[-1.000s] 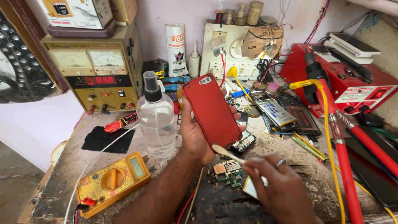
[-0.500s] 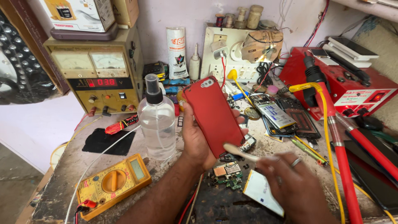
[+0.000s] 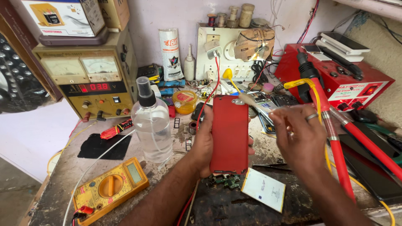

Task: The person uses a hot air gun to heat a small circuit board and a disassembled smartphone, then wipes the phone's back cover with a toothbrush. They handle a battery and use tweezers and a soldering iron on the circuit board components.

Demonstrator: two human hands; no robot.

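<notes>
My left hand [image 3: 204,144] grips a red phone [image 3: 229,134], back side up and held upright over the workbench. My right hand [image 3: 298,138], with a ring on one finger, hovers just right of the phone and pinches a small brush [image 3: 247,99] whose bristled tip lies near the phone's top right corner by the camera lens. Below the phone lie small circuit boards [image 3: 224,181] and a white flat battery [image 3: 264,194].
A clear spray bottle [image 3: 150,123] stands left of the phone. A yellow multimeter [image 3: 110,187] lies at front left, a power supply [image 3: 90,81] at back left. A red rework station [image 3: 339,79] and red hoses [image 3: 335,138] crowd the right. A switchboard [image 3: 228,50] backs the cluttered bench.
The left hand has turned the red phone from tilted to upright. The right hand has risen from the bench and brought the brush up to the phone's top.
</notes>
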